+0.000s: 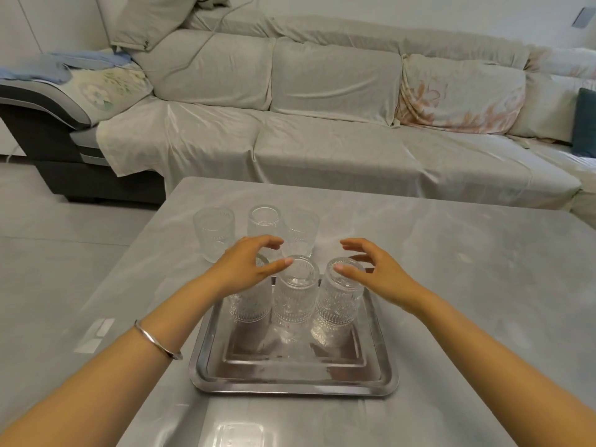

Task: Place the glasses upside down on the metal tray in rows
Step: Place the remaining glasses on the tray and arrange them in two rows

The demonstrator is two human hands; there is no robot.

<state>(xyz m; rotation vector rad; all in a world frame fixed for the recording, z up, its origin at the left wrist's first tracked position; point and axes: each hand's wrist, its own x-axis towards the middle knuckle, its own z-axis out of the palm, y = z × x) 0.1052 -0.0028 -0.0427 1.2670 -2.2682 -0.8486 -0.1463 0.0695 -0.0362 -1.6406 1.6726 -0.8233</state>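
Observation:
A metal tray point(292, 379) lies on the grey table. Three ribbed clear glasses stand upside down in a row along its far side: a left glass point(250, 306) partly hidden by my left hand, a middle glass point(295, 295) and a right glass point(340, 296). Behind the tray three more glasses stand on the table: a back left glass point(213, 232), a back middle glass point(263, 222) and a back right glass point(301, 235). My left hand point(246, 264) hovers open over the left glass. My right hand point(375, 272) is open, its thumb near the right glass's base.
The grey table point(451, 285) extends wide to the right of the tray. A covered sofa point(322, 124) runs behind the table. A silver bracelet point(158, 341) circles my left wrist. The near half of the tray holds no glasses.

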